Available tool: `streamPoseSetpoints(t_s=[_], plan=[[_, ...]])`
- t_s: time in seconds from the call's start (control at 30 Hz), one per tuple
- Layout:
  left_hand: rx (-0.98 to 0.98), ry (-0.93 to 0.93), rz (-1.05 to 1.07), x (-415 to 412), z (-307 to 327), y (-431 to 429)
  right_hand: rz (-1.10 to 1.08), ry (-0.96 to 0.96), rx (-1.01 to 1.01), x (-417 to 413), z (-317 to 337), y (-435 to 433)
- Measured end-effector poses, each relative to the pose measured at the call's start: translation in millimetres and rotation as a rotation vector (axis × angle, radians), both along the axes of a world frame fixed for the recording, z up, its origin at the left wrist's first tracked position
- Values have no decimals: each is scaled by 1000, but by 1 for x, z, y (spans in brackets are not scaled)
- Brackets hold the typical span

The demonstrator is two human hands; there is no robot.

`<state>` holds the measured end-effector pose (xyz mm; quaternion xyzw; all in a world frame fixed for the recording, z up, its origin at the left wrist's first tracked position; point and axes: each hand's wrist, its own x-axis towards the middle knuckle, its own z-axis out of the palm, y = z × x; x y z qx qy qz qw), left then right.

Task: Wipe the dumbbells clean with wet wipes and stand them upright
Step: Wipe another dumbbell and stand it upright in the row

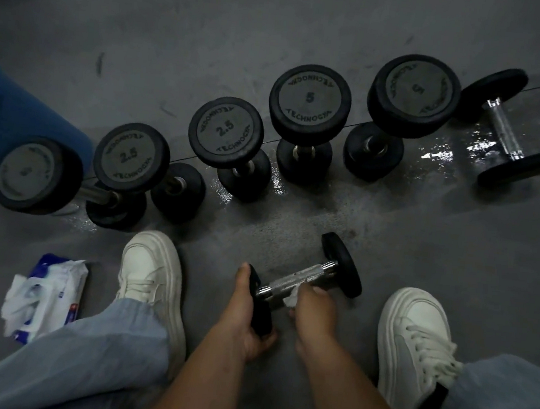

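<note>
L hand (244,317) curled round near end of black-ended chrome dumbbell (304,275) (axis runs away rightward); R hand (314,311) pinches white wet wipe (289,300) on bar.

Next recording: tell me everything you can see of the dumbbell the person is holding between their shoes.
The dumbbell has two round black heads, rubbery-looking, joined by a shiny knurled metal handle. It lies slanted over the grey floor between the left shoe and right shoe, far head pointing away and rightward. The left hand grips the near head; the right hand holds a white wet wipe against the handle's near end. No number shows on it.
</note>
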<state>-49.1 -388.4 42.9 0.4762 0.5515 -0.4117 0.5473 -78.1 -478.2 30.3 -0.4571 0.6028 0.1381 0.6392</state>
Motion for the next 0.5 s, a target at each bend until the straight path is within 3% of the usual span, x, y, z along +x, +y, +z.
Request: streamPoseSetpoints(t_s=[0.23, 0.37, 0.5], plan=[[2, -10, 11, -3, 6, 0, -267, 8, 180, -7, -7, -21], [-18, -25, 24, -2, 6, -1, -157, -63, 342, -14, -6, -22], [-12, -31, 21, -2, 4, -1, -135, -20, 163, -9, -2, -24]])
